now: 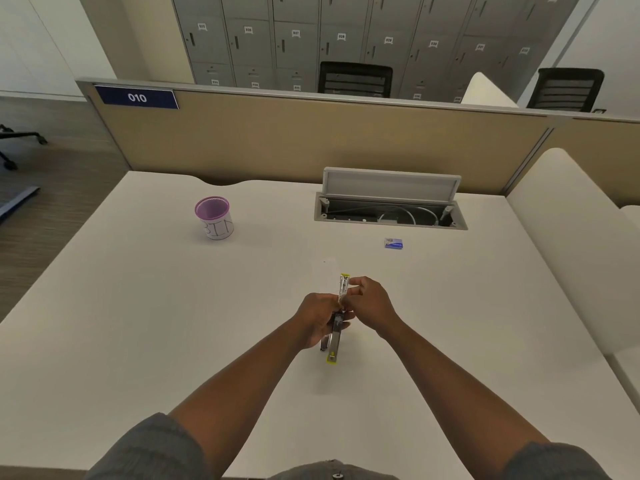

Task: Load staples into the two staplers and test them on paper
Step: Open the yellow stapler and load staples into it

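Left hand: our left hand [317, 320] grips the stapler [337, 318] around its middle, steadying it above the desk [138, 306] so the opened channel faces up.
Right hand: our right hand [369, 299] pinches at the far, raised arm of the stapler; whether a staple strip sits between those fingers we cannot tell.
Stapler: it is hinged wide open, one yellow-tipped end pointing far, the other near, likely to expose the magazine for loading.
Staple box: a small blue box [393, 243] lies far and right, within reach for refills.
Paper: a faint white sheet [323, 268] seems to lie just beyond the hands.
Cup: a purple-rimmed cup [214, 218] stands far left.
Second stapler: we do not see one.
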Demonstrator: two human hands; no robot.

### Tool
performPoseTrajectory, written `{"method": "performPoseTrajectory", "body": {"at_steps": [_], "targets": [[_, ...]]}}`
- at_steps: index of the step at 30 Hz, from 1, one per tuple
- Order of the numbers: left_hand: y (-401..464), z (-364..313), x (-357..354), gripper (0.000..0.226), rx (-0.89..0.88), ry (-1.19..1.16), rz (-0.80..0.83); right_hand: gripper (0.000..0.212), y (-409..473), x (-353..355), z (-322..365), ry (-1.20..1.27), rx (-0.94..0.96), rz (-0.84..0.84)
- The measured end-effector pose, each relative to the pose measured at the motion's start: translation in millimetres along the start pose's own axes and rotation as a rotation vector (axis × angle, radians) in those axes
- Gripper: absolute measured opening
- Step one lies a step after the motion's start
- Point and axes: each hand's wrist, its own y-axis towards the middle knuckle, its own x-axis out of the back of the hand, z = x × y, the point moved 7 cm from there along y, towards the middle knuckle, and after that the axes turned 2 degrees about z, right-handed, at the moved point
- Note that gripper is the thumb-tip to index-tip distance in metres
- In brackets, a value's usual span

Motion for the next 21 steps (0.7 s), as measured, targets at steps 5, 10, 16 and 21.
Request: {"method": "performPoseTrajectory", "body": {"at_steps": [5,10,16,21], "targets": [[0.1,0.8,-4.5,0.022,0.002,-0.009,0.025,0.033,1.2,7.5,2.3,-0.047,0.002,-0.094],[-2.1,-0.7,-5.1,0.021,0.005,-0.017,0.038,0.027,2.2,8.2,3.1,-0.077,0.015,-0.127],[-3.6,1.8,-7.4,0.027,0.030,-0.011,0.057,0.024,4.1,14.2,6.6,-0.130,0.058,-0.198],[-3.9,2.2,-7.4,0.024,0.021,-0.063,0.059,0.035,6.6,13.3,3.4,-0.085,0.046,-0.119]]}}
